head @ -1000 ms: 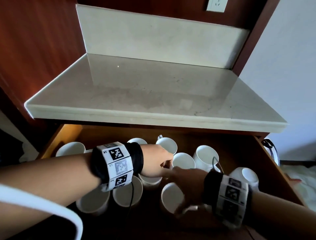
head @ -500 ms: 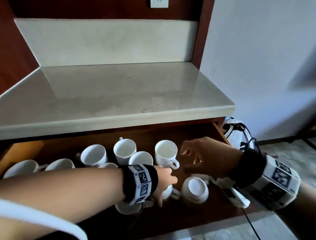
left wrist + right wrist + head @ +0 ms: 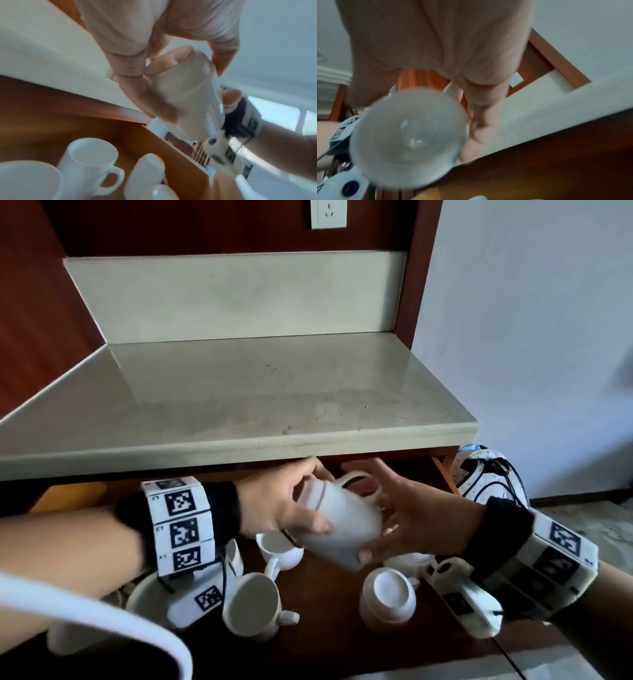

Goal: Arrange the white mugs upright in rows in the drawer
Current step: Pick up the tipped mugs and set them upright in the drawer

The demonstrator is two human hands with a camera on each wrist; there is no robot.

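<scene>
A white mug (image 3: 342,522) hangs tilted above the open drawer (image 3: 325,642), its handle up and its mouth toward my right wrist. My left hand (image 3: 284,508) grips its base end with the thumb across the side. My right hand (image 3: 411,515) cups the mouth end, thumb under the rim and fingers spread by the handle. The left wrist view shows the same mug (image 3: 185,97) between both hands. In the right wrist view its open mouth (image 3: 409,129) faces the camera. Below, one mug (image 3: 277,546) stands upright, one (image 3: 250,604) lies on its side, and another (image 3: 388,597) stands beside it.
A pale stone countertop (image 3: 239,405) overhangs the back of the drawer just above my hands. The drawer's right wall (image 3: 442,470) is close to my right hand. More mugs (image 3: 147,601) sit at the left, partly hidden by my left arm. A white wall is at the right.
My left hand has lifted a mug out of the drawer and tilted it. My right hand has closed in from the right and now cups that mug.
</scene>
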